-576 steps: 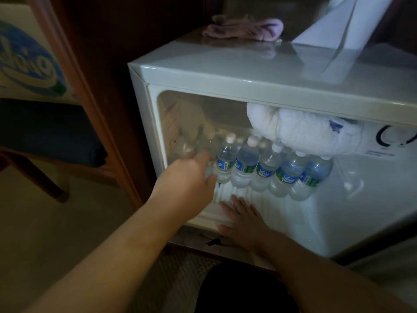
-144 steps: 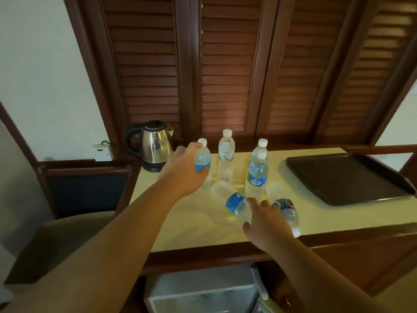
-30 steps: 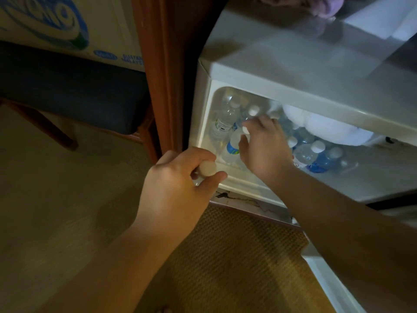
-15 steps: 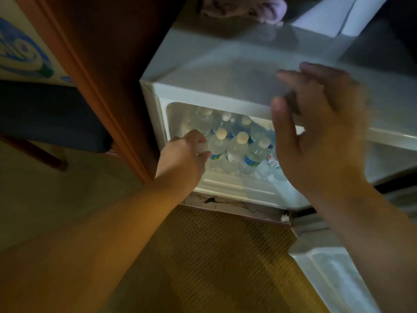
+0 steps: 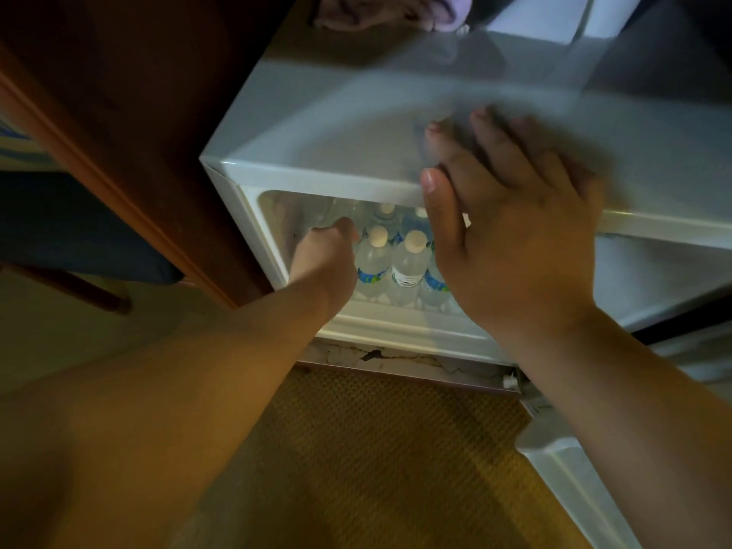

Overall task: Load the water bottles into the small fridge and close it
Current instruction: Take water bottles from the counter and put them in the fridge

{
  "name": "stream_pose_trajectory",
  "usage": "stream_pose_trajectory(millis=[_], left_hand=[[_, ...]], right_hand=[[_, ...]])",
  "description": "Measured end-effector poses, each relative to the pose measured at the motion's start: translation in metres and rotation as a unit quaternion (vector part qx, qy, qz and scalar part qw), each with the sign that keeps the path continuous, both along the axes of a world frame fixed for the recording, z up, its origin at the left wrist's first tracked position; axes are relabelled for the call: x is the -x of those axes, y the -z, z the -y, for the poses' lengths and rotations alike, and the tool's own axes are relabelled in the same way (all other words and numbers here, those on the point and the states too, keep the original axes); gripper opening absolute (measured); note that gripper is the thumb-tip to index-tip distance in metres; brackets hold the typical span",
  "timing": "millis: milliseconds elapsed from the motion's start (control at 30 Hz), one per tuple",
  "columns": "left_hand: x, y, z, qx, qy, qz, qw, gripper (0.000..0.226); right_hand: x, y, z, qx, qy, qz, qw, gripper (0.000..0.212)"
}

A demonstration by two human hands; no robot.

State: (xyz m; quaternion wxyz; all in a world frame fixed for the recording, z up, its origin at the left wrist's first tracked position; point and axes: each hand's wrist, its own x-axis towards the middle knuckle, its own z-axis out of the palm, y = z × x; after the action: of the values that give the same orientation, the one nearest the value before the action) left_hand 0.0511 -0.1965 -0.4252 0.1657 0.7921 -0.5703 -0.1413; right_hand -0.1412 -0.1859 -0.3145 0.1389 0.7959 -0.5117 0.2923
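Right hand (image 5: 515, 239) now atop fridge (image 5: 356, 124)

Two hands (image 5: 511, 247), one small fridge (image 5: 356, 124), at least four capped water bottles (image 5: 410, 263), one pink cloth (image 5: 392, 9).

The fridge (image 5: 356, 152) stands open on the floor, its door (image 5: 574, 489) swung out to the right of it. Inside the fridge, water bottles (image 5: 396, 263) stand upright in rows, touching one another. The left hand (image 5: 328, 251) reaches into the fridge at the left of the bottles. The right hand (image 5: 515, 231) lies flat on the fridge's top front edge. A cloth (image 5: 388, 9) lies on the fridge's top at the back. A wooden panel (image 5: 138, 152) stands just left of the fridge, and a mat (image 5: 376, 449) lies on the floor before it.
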Motion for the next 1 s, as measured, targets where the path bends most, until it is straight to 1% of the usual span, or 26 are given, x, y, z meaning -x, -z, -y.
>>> stream_pose_trajectory(millis=[233, 367, 467, 533, 600, 700, 800, 900, 1000], left_hand=[[-0.009, 0.009, 0.014, -0.013, -0.005, -0.030, 0.999, 0.036], [-0.006, 0.008, 0.018, -0.026, -0.010, 0.007, 1.000, 0.026], [-0.004, 0.001, 0.019, -0.029, 0.017, 0.056, 0.998, 0.033], [-0.002, -0.008, 0.011, -0.009, 0.036, 0.096, 0.995, 0.041], [0.000, -0.018, -0.010, 0.013, 0.050, 0.109, 0.993, 0.040], [0.009, -0.035, -0.065, 0.047, 0.031, 0.079, 0.995, 0.032], [0.027, -0.062, -0.129, 0.097, 0.001, 0.008, 0.995, 0.032], [0.045, -0.111, -0.185, 0.169, -0.008, -0.013, 0.985, 0.035], [0.056, -0.181, -0.222, 0.239, -0.030, -0.046, 0.969, 0.034]], right_hand=[[0.000, 0.004, 0.002, 0.003, 0.004, 0.005, 1.000, 0.050], [0.001, 0.005, 0.003, 0.003, 0.006, 0.006, 1.000, 0.050], [0.001, 0.005, 0.004, 0.010, 0.012, 0.002, 1.000, 0.050], [0.000, 0.003, 0.004, 0.015, 0.016, -0.005, 1.000, 0.050], [-0.001, 0.001, 0.002, 0.015, 0.018, -0.009, 1.000, 0.050], [0.001, -0.004, -0.002, -0.004, 0.009, -0.006, 1.000, 0.048], [0.010, -0.013, -0.007, -0.076, -0.024, -0.010, 0.997, 0.046], [0.026, -0.036, -0.039, -0.144, -0.066, 0.043, 0.986, 0.042], [0.050, -0.085, -0.099, -0.163, -0.090, 0.089, 0.979, 0.037]])
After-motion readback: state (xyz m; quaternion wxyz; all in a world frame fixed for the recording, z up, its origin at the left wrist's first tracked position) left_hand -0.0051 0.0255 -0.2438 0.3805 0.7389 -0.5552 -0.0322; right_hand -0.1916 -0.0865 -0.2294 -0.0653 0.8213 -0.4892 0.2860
